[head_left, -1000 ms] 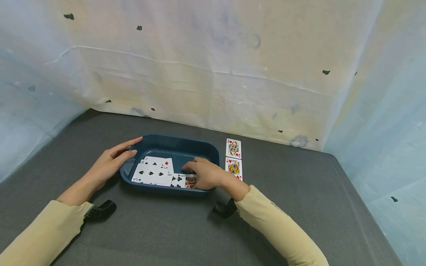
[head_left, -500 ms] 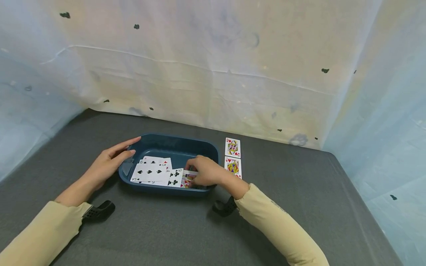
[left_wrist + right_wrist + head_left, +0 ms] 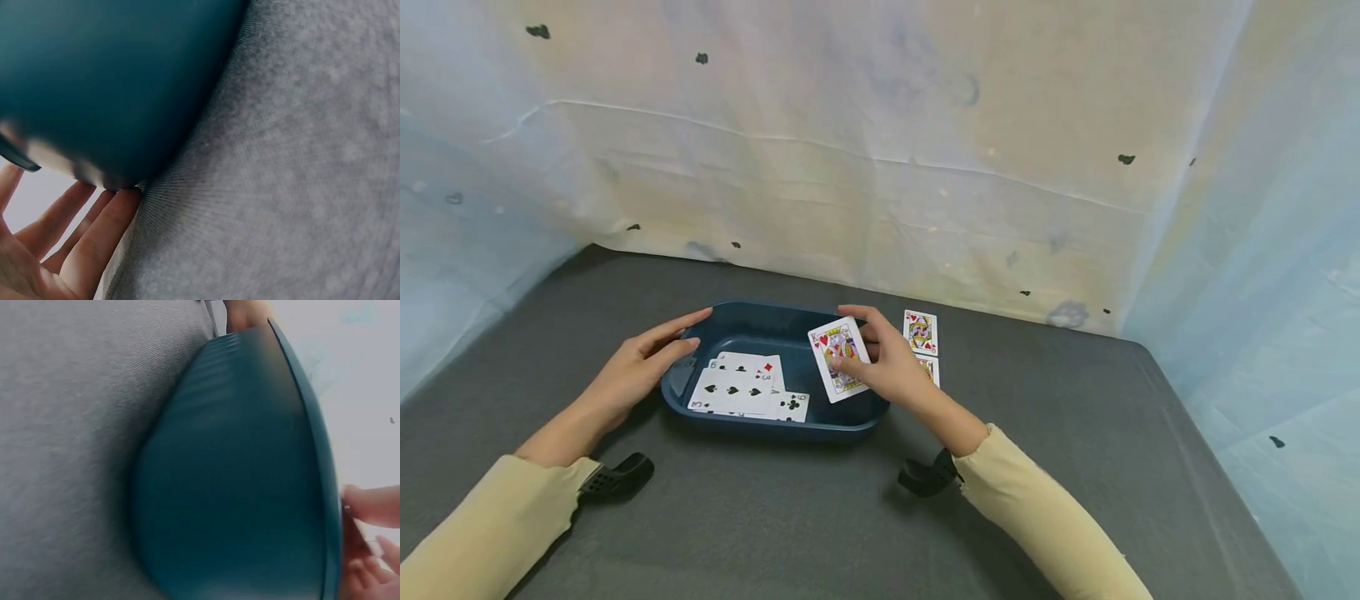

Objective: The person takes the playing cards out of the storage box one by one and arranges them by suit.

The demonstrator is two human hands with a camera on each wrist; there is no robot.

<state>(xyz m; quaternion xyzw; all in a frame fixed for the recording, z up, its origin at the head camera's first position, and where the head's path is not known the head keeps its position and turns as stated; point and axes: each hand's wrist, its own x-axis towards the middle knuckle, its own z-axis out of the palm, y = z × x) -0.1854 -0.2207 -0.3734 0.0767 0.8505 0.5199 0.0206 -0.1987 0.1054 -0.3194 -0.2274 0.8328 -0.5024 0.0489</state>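
My right hand (image 3: 891, 360) pinches a king of hearts playing card (image 3: 825, 354), thumb across its face, tilted over the right part of a dark blue tray (image 3: 760, 425). Only the thumb and some fingers of that hand show past the tray wall (image 3: 237, 469) in the right wrist view. At the tray's left end, my left hand (image 3: 636, 367) holds the rim, thumb over the edge. From below, its fingers (image 3: 103, 244) press against the outer wall (image 3: 119, 81). Inside the tray lie several overlapping cards, a three of spades (image 3: 730, 390) uppermost and a clubs card (image 3: 793, 407) partly covered.
Right of the tray, a queen of hearts (image 3: 921, 333) lies face up on the dark grey table (image 3: 760, 517). Below it a jack card (image 3: 931, 367) is mostly hidden by my right hand. A pale patterned cloth (image 3: 865, 150) hangs behind the table.
My right hand has picked the king of hearts up from the tray's right side and raised it. The cards left behind shifted slightly. My left hand has stayed on the rim.
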